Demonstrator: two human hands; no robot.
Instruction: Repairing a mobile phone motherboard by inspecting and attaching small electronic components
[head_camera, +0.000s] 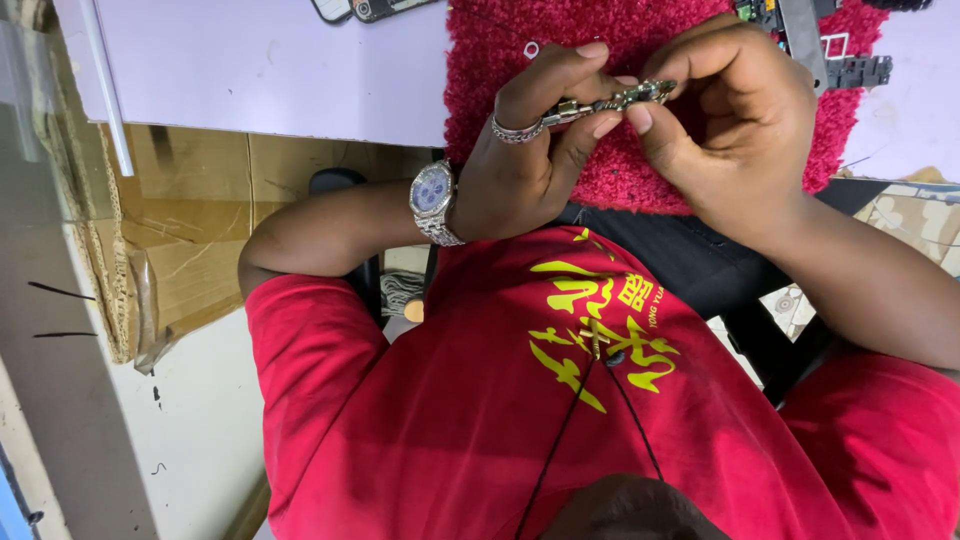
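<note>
Metal, dull silver with a brassy tint, the small linked part (610, 100) lies pinched between both your hands, its long axis running across from one set of fingertips to the other, just above the red shaggy mat (560, 40); neither hand is nearer, since both grip it. Your left hand (535, 140), ringed and wearing a wristwatch (433, 200), clamps one end; your right hand (735, 120) closes on the other end, hands almost touching.

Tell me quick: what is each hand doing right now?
Left hand: fingers closed on one end of the metal watch band.
Right hand: fingers pinching its other end.
</note>
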